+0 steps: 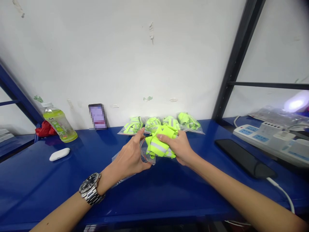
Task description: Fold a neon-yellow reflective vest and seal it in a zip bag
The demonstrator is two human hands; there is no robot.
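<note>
Mid-worktop: a folded vest point(160, 145) meets the mouth of a clear bag point(145, 157), both held just above the blue worktop point(169, 188).
Left hand point(130, 158): grip pinched shut on the bag's rim, thumb on top, with the mouth facing 3 o'clock; a steel watch point(91, 192) sits on the wrist.
Right hand point(180, 147): grip closed round the vest, fingers wrapped over the bundle. Whether its leading end is at the mouth or just inside cannot be told.
Doing it well: judging by the hold, the bundle wants squeezing tight and the mouth kept wide, narrow end first, so the film does not fold in and the cloth does not spring open.
Materials: the vest is soft, lumpy fluorescent yellow-green cloth with grey reflective bands. The bag is thin, glossy, creased film, with what looks like a red seal strip at the mouth.
12 o'clock: four packs point(188, 121), the same vests in bags, in a row against the white wall.
10 o'clock: a bottle point(60, 125) of green drink beside a red cloth point(45, 129); a white oval case point(59, 154) lies nearer.
3 o'clock: a black phone point(243, 158) on a white cable, with a power strip point(267, 137) beyond it.
</note>
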